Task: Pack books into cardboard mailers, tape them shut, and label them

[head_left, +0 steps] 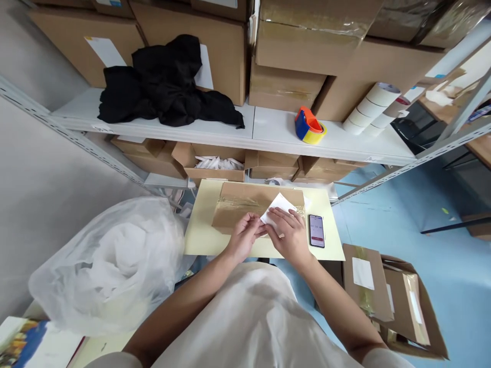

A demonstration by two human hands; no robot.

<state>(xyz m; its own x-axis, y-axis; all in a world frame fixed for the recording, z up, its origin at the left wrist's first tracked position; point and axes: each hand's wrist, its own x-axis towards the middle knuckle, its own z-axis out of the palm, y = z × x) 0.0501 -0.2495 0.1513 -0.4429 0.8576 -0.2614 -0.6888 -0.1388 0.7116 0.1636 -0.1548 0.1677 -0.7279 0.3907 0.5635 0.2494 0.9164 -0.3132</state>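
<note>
A white label (279, 205), slanting away over a taped box (240, 204) on the desk (199, 230), is gripped at its near edge by the closed fingers of the left hand (244, 236) and right hand (290, 234).

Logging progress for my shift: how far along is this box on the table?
Done: the box is taped shut, and labelled parcels already lie in the floor carton. In hand: the left hand and right hand hold a white label over the box. Left: the label is not yet pressed flat.
</note>
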